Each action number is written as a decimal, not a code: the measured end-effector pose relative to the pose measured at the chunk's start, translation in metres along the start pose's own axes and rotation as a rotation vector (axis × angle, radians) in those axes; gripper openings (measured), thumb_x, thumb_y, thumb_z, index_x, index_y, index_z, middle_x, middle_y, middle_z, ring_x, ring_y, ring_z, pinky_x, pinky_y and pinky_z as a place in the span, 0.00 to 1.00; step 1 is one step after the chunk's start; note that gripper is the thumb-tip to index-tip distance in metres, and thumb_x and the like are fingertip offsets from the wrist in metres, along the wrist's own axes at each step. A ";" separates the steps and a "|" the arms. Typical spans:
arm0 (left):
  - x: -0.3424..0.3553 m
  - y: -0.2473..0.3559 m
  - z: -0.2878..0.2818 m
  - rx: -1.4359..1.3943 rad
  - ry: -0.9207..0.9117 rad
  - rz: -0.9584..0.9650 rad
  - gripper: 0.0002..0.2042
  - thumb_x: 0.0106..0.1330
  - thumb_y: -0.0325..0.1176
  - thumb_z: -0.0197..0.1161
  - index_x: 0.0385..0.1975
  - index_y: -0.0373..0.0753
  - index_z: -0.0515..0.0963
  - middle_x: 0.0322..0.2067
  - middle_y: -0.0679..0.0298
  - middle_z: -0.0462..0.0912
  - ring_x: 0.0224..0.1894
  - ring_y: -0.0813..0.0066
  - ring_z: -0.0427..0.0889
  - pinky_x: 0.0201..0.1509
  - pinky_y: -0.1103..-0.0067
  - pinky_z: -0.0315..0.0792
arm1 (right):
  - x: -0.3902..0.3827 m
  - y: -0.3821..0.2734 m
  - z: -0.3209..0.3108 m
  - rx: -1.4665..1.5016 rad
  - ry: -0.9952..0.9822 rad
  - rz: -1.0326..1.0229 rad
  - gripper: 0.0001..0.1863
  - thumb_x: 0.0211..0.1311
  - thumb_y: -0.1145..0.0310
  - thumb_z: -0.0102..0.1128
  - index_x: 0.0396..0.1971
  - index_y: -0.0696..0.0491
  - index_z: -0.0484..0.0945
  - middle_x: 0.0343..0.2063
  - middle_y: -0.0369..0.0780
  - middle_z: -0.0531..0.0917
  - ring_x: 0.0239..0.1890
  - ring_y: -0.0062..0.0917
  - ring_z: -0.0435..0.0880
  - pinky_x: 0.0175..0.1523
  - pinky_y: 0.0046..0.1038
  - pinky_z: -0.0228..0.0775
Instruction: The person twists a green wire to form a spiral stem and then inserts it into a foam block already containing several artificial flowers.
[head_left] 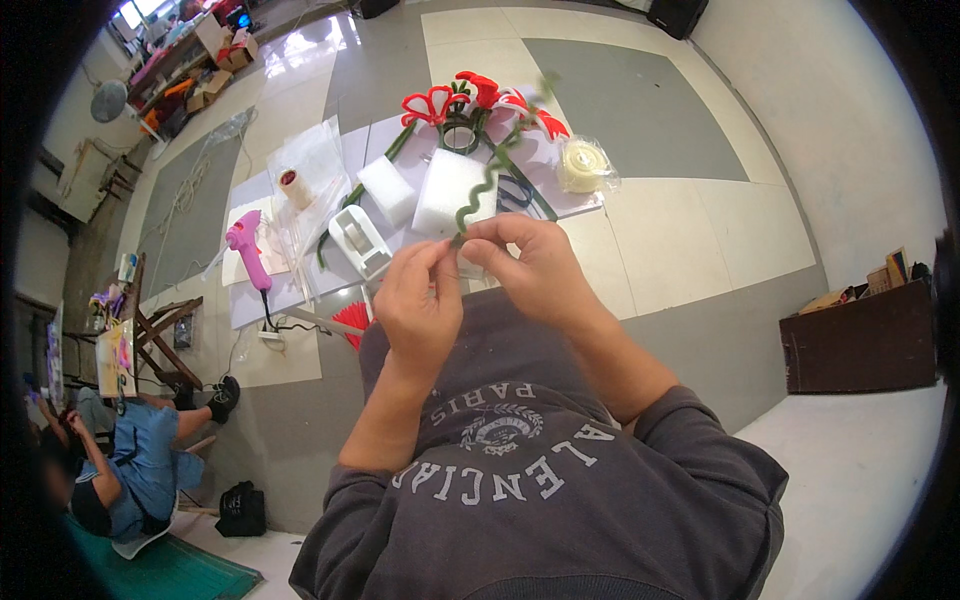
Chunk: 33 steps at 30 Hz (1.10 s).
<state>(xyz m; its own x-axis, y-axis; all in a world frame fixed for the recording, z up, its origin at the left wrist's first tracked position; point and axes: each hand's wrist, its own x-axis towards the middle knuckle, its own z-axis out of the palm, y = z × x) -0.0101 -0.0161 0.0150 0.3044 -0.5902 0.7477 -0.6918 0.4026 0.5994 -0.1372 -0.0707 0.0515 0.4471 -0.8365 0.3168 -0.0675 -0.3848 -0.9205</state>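
Note:
A wavy green pipe cleaner rises from between my fingertips and leans up to the right, its far tip blurred. My left hand pinches its lower end. Against it, my right hand is closed on the same end with thumb and forefinger. Just behind the hands stand a white foam block and a smaller one. A white tape dispenser lies left of them. Red and white pipe cleaner flowers with green stems are at the table's far side.
On the white table lie a pink glue gun, a brown tape roll and a wrapped cream roll. Red pipe cleaners are by my lap. Another person sits far left; a brown box stands right.

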 end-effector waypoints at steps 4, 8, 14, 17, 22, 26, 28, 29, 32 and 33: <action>0.001 -0.002 0.001 0.002 0.061 0.059 0.05 0.52 0.19 0.61 0.29 0.31 0.75 0.26 0.56 0.78 0.21 0.69 0.77 0.23 0.80 0.70 | -0.001 -0.004 -0.002 -0.027 -0.038 0.069 0.09 0.53 0.71 0.60 0.29 0.63 0.79 0.23 0.41 0.82 0.23 0.17 0.78 0.30 0.20 0.70; 0.004 -0.004 -0.003 0.064 0.047 0.071 0.05 0.53 0.19 0.61 0.29 0.30 0.75 0.25 0.57 0.77 0.21 0.70 0.77 0.22 0.80 0.70 | 0.000 -0.004 -0.002 -0.060 -0.045 0.079 0.09 0.53 0.71 0.60 0.28 0.63 0.79 0.22 0.42 0.82 0.21 0.17 0.77 0.26 0.19 0.68; -0.004 -0.013 -0.006 -0.230 -0.012 -0.281 0.03 0.57 0.21 0.59 0.30 0.30 0.75 0.24 0.61 0.77 0.21 0.78 0.76 0.23 0.82 0.71 | 0.003 0.000 0.002 -0.241 -0.049 -0.105 0.04 0.52 0.70 0.60 0.24 0.54 0.80 0.21 0.37 0.80 0.26 0.23 0.75 0.40 0.29 0.56; -0.003 -0.007 -0.012 -0.555 -0.097 -0.590 0.05 0.61 0.24 0.57 0.32 0.29 0.74 0.23 0.64 0.76 0.22 0.82 0.75 0.23 0.84 0.72 | 0.005 0.004 0.004 -0.354 0.031 -0.248 0.03 0.52 0.69 0.60 0.23 0.50 0.79 0.20 0.33 0.78 0.29 0.24 0.73 0.42 0.29 0.48; -0.003 -0.009 -0.017 -0.924 -0.178 -0.664 0.08 0.65 0.28 0.52 0.34 0.27 0.73 0.21 0.68 0.72 0.19 0.85 0.69 0.23 0.84 0.73 | 0.008 0.003 0.004 -0.323 0.026 -0.281 0.02 0.51 0.68 0.61 0.23 0.50 0.79 0.20 0.33 0.77 0.28 0.24 0.73 0.41 0.29 0.49; -0.003 -0.002 -0.014 -0.905 -0.190 -0.677 0.08 0.67 0.28 0.49 0.33 0.29 0.73 0.19 0.69 0.69 0.18 0.86 0.65 0.20 0.85 0.69 | 0.009 0.006 0.003 -0.201 -0.025 -0.171 0.04 0.52 0.70 0.61 0.26 0.54 0.80 0.21 0.35 0.79 0.27 0.21 0.76 0.40 0.28 0.58; -0.008 -0.005 -0.011 -0.887 -0.204 -0.661 0.09 0.67 0.30 0.49 0.33 0.30 0.73 0.19 0.69 0.68 0.18 0.87 0.65 0.18 0.86 0.66 | 0.006 0.002 0.006 -0.005 -0.023 -0.090 0.05 0.53 0.72 0.59 0.28 0.58 0.79 0.23 0.37 0.80 0.27 0.19 0.77 0.38 0.25 0.64; -0.008 -0.006 -0.011 -0.896 -0.219 -0.675 0.10 0.67 0.31 0.48 0.32 0.30 0.73 0.19 0.69 0.68 0.18 0.87 0.65 0.17 0.86 0.65 | 0.005 0.001 0.007 0.093 -0.022 -0.050 0.06 0.54 0.73 0.59 0.29 0.59 0.79 0.23 0.38 0.81 0.27 0.18 0.78 0.36 0.24 0.67; -0.006 -0.008 -0.012 -1.035 -0.277 -0.760 0.10 0.67 0.32 0.48 0.31 0.32 0.73 0.18 0.69 0.68 0.18 0.86 0.65 0.15 0.86 0.62 | 0.005 0.001 0.006 0.071 -0.036 -0.025 0.06 0.55 0.75 0.57 0.30 0.62 0.78 0.25 0.39 0.82 0.29 0.15 0.78 0.34 0.19 0.70; -0.004 -0.009 -0.014 -1.155 -0.304 -0.819 0.10 0.67 0.33 0.48 0.31 0.32 0.72 0.18 0.69 0.68 0.17 0.86 0.65 0.15 0.86 0.61 | 0.005 0.003 0.006 0.083 -0.047 -0.038 0.06 0.54 0.75 0.57 0.30 0.62 0.78 0.24 0.39 0.82 0.28 0.16 0.78 0.33 0.20 0.70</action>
<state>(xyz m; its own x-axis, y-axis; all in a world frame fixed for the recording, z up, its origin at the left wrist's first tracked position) 0.0037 -0.0077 0.0103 0.0981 -0.9913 0.0882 0.5542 0.1280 0.8225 -0.1300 -0.0741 0.0491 0.4898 -0.8019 0.3421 0.0230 -0.3804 -0.9245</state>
